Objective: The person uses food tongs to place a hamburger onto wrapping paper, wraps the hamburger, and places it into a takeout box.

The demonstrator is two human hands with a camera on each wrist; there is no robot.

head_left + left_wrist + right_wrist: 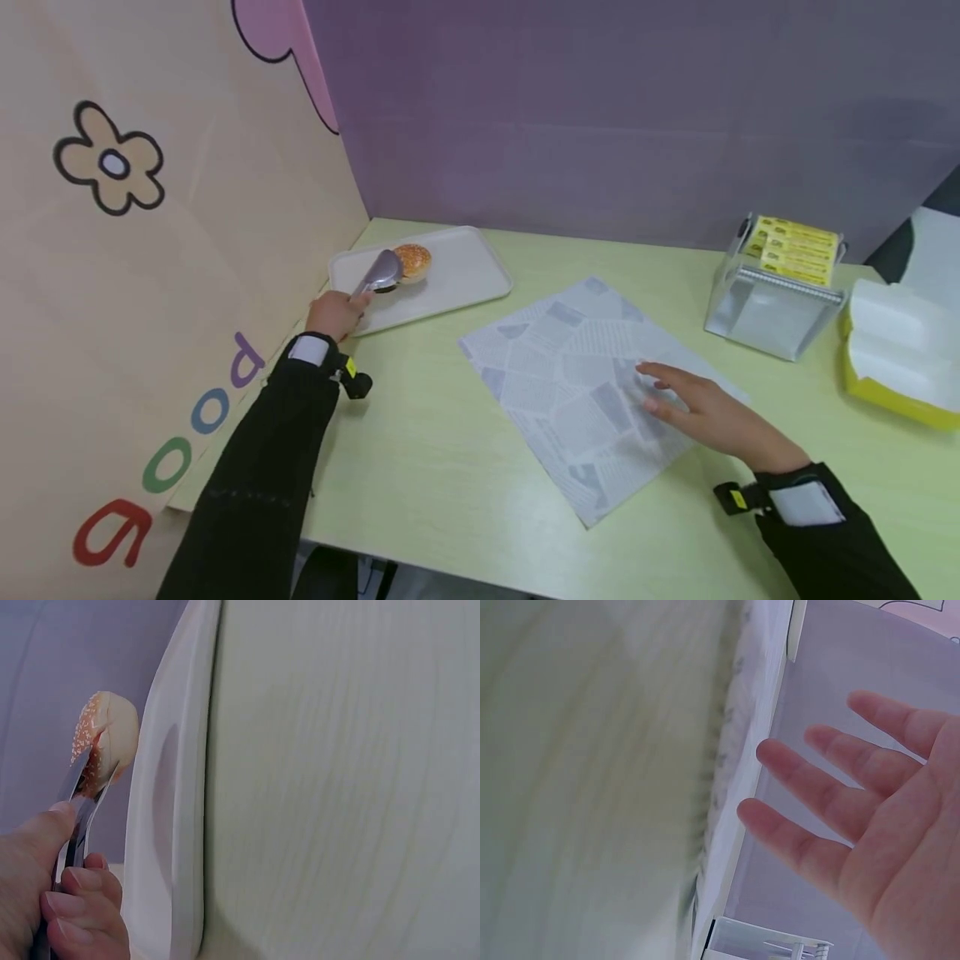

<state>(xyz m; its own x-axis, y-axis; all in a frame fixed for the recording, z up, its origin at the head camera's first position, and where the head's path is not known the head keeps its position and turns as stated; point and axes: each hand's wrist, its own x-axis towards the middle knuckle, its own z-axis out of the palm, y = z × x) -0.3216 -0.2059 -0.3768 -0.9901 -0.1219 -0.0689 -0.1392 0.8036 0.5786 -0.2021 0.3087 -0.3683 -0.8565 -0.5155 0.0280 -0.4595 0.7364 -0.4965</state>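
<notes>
My left hand (337, 314) grips metal tongs (383, 272), with the thumb on one side and curled fingers on the other. Between the tong ends is a sesame-topped burger (412, 262), which shows lifted above the tray in the left wrist view. The white tray (471, 265) lies at the back left of the table. My right hand (705, 412) hovers over a sheet of newspaper-print wrapping paper (570, 408), fingers spread and holding nothing. In the right wrist view its palm and fingers (817, 791) are bare.
A clear-sided holder (772, 312) with yellow packets (798, 246) stands at the back right. Beside it, an opened yellow-and-white takeaway box (903, 350) sits at the right. A decorated wall (187, 250) borders the left side, and a purple-grey panel (600, 125) the back.
</notes>
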